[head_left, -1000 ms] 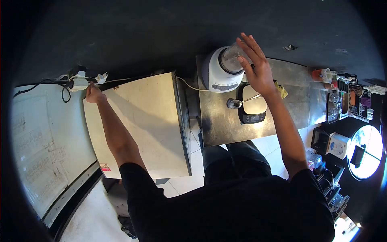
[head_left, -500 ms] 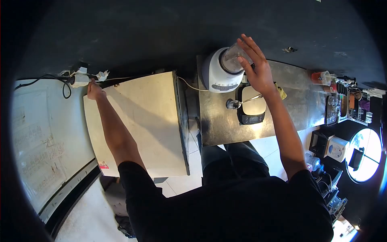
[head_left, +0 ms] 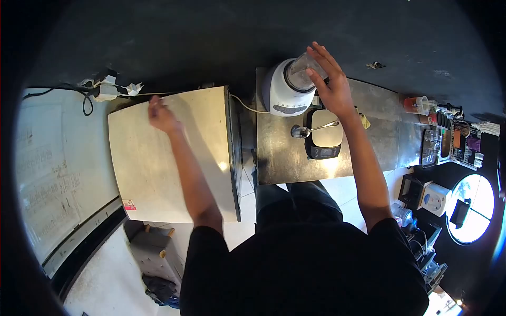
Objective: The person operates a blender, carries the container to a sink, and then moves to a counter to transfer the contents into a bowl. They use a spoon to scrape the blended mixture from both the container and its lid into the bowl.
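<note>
A white blender [head_left: 289, 95] stands at the back left of the metal counter, its clear cup [head_left: 305, 72] tilted in my view. My right hand [head_left: 334, 87] lies against the top of this cup with its fingers stretched out. Above the white cabinet top, my left hand [head_left: 164, 117] is smeared by motion, and I cannot make out whether its fingers hold anything. To its left, white plugs and an extension socket [head_left: 107, 92] sit by the wall with black and white cables.
On the metal counter [head_left: 279, 168] are a digital scale [head_left: 327, 138], a spoon [head_left: 326, 125] and a small metal cup [head_left: 299, 131]. A yellow cloth [head_left: 363, 120] lies behind my right forearm. A red-filled cup [head_left: 417, 105] and a glass tray [head_left: 431, 146] stand farther right.
My left hand has come away from the plugs and moved right over the cabinet top. My right hand stays against the blender cup. The whole view has shifted slightly.
</note>
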Available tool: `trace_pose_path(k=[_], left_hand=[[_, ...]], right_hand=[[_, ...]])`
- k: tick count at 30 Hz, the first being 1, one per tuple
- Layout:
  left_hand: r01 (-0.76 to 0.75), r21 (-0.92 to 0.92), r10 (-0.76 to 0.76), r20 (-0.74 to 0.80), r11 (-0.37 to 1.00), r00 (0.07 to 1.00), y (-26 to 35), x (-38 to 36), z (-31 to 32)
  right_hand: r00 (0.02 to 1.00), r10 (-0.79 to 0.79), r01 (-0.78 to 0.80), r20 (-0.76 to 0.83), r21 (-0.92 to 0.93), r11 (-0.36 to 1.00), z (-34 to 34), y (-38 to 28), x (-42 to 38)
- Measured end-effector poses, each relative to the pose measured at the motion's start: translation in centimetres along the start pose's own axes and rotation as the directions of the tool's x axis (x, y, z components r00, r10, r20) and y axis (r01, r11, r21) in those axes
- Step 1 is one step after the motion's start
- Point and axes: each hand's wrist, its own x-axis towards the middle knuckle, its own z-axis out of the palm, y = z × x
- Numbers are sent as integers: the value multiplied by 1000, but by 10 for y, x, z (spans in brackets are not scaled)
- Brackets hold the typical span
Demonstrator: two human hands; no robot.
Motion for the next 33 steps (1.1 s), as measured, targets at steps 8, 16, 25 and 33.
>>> trace_pose_path(k=[8, 16, 25, 33], left_hand=[[89, 130, -150, 600, 988, 786, -13, -270, 47], [-184, 322, -69, 638, 929, 767, -38, -272, 52], [-344, 372, 15, 661, 862, 750, -38, -257, 67], [-321, 426, -65, 680, 846, 730, -26, -254, 68]], right_hand=[[1000, -9, 9, 19, 34, 999, -7, 0, 6], [999, -28, 27, 26, 60, 998, -7, 4, 7], [945, 32, -135, 325, 300, 944, -26, 27, 20], [882, -34, -69, 470, 199, 978, -41, 22, 35]])
